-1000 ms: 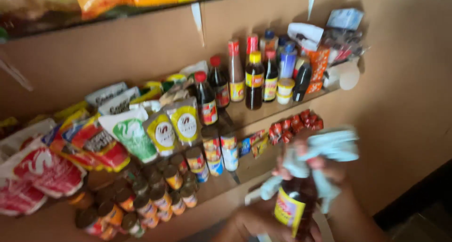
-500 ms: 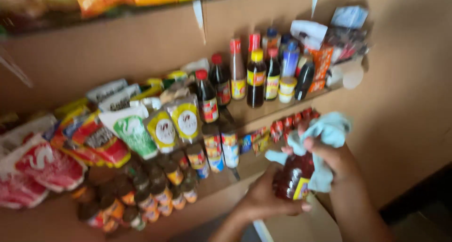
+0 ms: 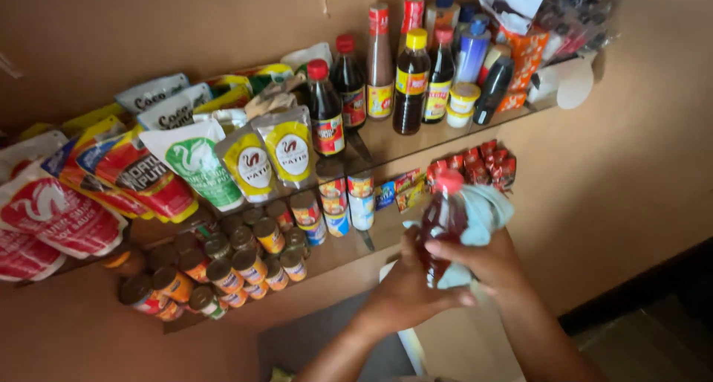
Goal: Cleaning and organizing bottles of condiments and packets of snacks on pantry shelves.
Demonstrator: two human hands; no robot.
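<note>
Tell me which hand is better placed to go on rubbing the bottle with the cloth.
Right, probably. The right hand already presses the light blue cloth against the red-capped bottle, while the left hand grips the bottle's base from below.

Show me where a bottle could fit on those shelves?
One bare patch on the upper shelf, between the red-capped dark bottle and the yellow-capped bottle. Another on the lower shelf, right of the small cans, behind both hands. The pouches at left and the jars below them are packed tight.
</note>
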